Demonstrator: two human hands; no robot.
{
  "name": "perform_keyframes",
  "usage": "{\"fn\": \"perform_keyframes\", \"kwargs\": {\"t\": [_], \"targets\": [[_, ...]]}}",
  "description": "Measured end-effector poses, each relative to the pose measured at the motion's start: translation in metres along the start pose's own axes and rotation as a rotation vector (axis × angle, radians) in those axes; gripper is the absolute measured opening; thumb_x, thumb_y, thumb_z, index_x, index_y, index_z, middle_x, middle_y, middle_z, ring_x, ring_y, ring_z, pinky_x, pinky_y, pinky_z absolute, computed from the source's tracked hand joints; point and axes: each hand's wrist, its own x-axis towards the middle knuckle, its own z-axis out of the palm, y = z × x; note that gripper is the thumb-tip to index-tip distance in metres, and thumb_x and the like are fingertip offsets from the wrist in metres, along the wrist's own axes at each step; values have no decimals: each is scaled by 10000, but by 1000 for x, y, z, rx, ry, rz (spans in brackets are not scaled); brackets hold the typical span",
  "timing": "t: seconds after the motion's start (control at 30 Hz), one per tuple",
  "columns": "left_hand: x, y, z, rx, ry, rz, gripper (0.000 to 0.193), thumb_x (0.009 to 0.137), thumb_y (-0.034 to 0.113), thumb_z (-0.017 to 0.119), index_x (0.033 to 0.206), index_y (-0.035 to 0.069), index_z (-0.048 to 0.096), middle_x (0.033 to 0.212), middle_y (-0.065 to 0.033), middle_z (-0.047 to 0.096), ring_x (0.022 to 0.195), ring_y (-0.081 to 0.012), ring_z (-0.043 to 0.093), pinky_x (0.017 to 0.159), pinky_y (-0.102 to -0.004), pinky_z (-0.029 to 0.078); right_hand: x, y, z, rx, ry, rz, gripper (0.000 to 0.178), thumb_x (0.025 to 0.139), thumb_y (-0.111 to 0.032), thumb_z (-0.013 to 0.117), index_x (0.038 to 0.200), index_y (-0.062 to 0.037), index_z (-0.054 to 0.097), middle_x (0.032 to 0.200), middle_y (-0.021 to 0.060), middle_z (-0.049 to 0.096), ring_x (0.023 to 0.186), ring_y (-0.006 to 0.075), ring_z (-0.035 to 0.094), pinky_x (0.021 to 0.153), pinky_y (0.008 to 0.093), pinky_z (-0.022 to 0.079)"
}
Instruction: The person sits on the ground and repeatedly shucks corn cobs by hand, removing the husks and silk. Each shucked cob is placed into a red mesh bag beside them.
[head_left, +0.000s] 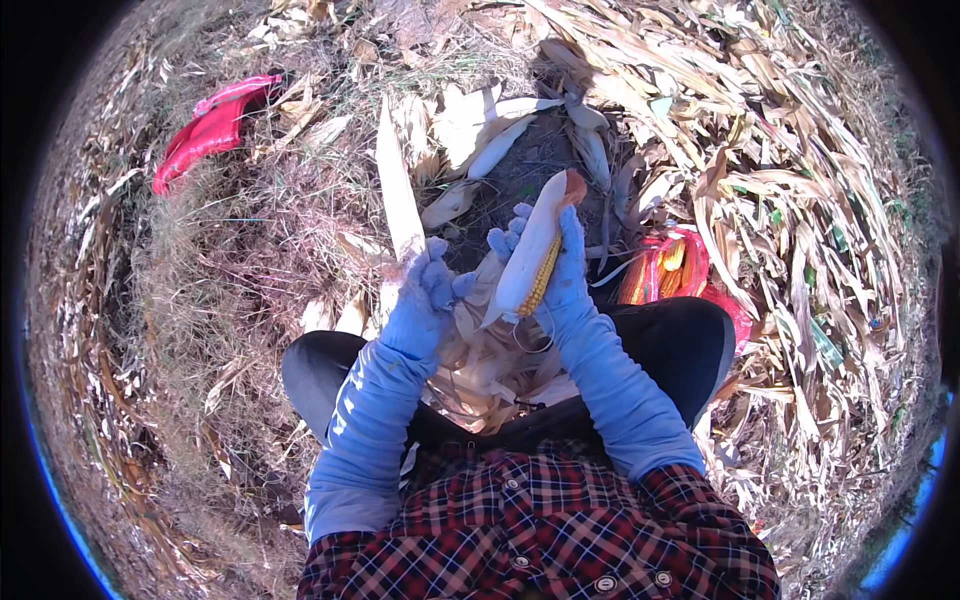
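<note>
Dry grass (250,290) covers the ground on the left, and a thick mat of fallen corn stalks and leaves (820,200) fills the right, uneven and tangled, all outdoors in hard sun. The person sits low, knees in dark trousers (690,335) spread, so room to work lies mainly between them. A red mesh bag (205,135) lies limp at upper left; another mesh sack (738,322), with bare yellow ears (672,275) in its mouth, sits just beyond the right knee. Loose husks (480,365) litter the lap. The gloved right hand (562,285) is wrapped around a half-husked corn ear (532,255), silk end pointing away; the left hand (428,288) is curled apart from it, and whether it grips the long husk leaf (395,185) there is unclear. Holding the ear steady low down and pulling husk from the bared-kernel edge should strip it cleanly.
</note>
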Motion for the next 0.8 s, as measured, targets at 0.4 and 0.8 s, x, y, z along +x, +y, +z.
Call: {"fn": "perform_keyframes", "kwargs": {"t": [0.4,0.8], "targets": [[-3,-26,-4,387,-330,-64,485,937,157,772,1351,6,570,1174,-81,677,1030,-162,671,881,-290,560,-1,-8,3,-208,-76,-83,958,938,-843,364,1411,-29,539,1172,169,679,1073,338,668,981,505,550],[-3,-32,-5,353,-215,-3,461,904,3,750,1340,-36,606,1180,-97,712,995,-144,684,875,-287,574,0,8,-3,-233,186,-120,807,992,-746,432,1447,-86,526,1316,125,633,1148,274,637,1022,412,527]]}}
